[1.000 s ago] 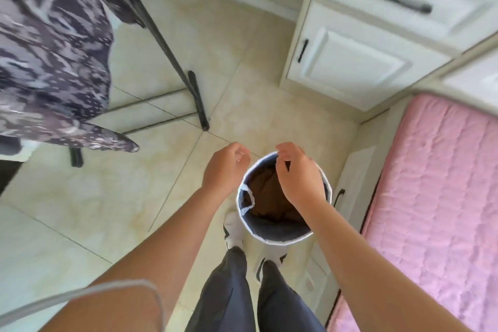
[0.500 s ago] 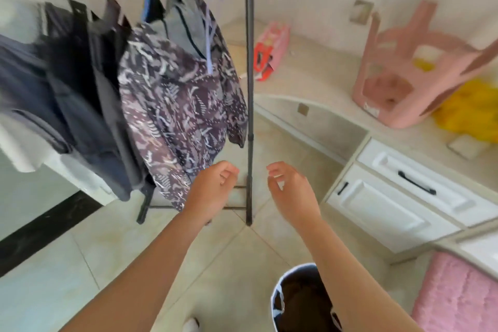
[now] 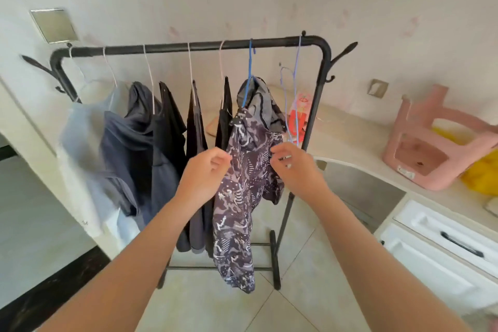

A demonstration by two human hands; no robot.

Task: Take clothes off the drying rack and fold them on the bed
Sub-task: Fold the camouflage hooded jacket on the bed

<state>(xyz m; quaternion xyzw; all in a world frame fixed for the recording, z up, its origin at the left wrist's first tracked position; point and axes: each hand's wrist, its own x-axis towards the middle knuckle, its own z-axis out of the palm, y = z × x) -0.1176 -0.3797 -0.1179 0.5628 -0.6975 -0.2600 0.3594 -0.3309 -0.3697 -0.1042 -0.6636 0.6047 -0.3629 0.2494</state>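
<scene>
home bedroom or laundry corner, shown by black drying rack point(image 3: 188, 47) hung with clothes point(image 3: 151, 143), papered wall, tiled floor, white drawers point(image 3: 442, 245), pink stool point(image 3: 431, 140) upturned on counter

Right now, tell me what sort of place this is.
Most likely a room in a home, perhaps a bedroom or laundry corner: a black metal drying rack hung with clothes, white cabinet drawers with black handles under a cream countertop, and a pink plastic stool upturned on that countertop.
</scene>
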